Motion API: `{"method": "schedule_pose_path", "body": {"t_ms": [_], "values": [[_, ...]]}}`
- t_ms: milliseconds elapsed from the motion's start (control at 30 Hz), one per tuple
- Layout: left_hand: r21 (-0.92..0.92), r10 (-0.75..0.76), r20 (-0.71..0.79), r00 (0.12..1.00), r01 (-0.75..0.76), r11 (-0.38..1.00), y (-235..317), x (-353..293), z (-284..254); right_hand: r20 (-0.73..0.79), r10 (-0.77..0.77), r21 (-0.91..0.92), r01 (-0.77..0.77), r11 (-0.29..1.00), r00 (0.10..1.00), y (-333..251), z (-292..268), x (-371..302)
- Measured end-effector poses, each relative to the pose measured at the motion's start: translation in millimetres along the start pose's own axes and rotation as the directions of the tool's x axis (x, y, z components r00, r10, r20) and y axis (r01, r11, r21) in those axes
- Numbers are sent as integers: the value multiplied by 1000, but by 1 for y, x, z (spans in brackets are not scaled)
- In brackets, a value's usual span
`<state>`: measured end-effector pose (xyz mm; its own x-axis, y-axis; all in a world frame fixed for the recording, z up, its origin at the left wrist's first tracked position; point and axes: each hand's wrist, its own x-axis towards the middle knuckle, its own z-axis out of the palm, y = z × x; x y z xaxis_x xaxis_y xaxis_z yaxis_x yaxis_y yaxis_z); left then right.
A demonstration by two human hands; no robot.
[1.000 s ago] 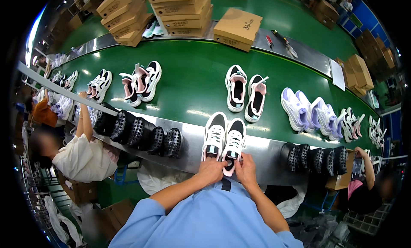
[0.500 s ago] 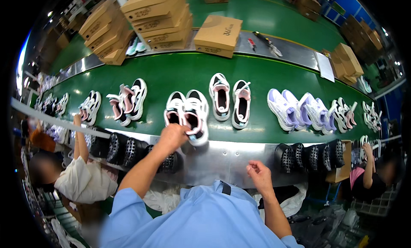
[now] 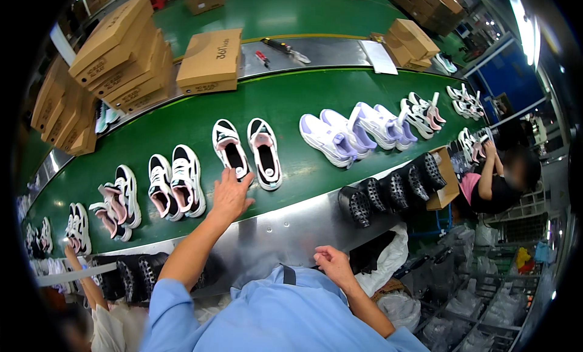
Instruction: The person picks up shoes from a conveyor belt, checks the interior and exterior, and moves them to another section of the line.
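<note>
My left hand (image 3: 229, 197) reaches over the green belt to the heel of a white and black shoe (image 3: 227, 135) with a pink lining. Its fingers are spread and touch or nearly touch the heel; the contact is hard to make out. Beside that shoe on the right lies its match (image 3: 276, 164), toe pointing away from me. To the left sits another pair of white and black shoes (image 3: 187, 170), side by side. My right hand (image 3: 335, 266) hovers near my waist by the metal edge, fingers loosely bent and apart, holding nothing.
Lilac and white shoes (image 3: 322, 140) lie to the right on the green belt (image 3: 243, 103). Black studded shoe forms (image 3: 398, 191) line the metal ledge (image 3: 273, 242). Beyond the belt stand stacked cardboard boxes (image 3: 121, 54), one box (image 3: 209, 57) and a cutter (image 3: 285, 48). A co-worker (image 3: 486, 182) is at right.
My view has turned to the right. My left hand has let go of the left pair of white and black shoes and moved to the pair on its right. My right hand stays low.
</note>
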<state>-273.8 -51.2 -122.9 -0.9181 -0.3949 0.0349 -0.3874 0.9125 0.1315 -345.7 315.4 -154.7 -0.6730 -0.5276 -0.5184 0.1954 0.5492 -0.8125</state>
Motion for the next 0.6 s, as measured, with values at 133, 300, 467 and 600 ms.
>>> {"method": "schedule_pose_path", "body": {"t_ms": [133,300,467,600], "values": [[-199,-245,327,913,319,927,6,53,23,-4,-18,0,18,1000,1000,-14,3,-9],[-153,-179,340,923,242,958,14,62,36,-16,48,62,-47,997,999,-1,-6,-21],[-36,-199,306,931,220,975,18,48,40,-22,-26,36,27,999,999,1,-10,-20],[-96,-64,247,967,90,991,34,2,10,-138,-85,55,93,994,987,-18,-48,-13]]}}
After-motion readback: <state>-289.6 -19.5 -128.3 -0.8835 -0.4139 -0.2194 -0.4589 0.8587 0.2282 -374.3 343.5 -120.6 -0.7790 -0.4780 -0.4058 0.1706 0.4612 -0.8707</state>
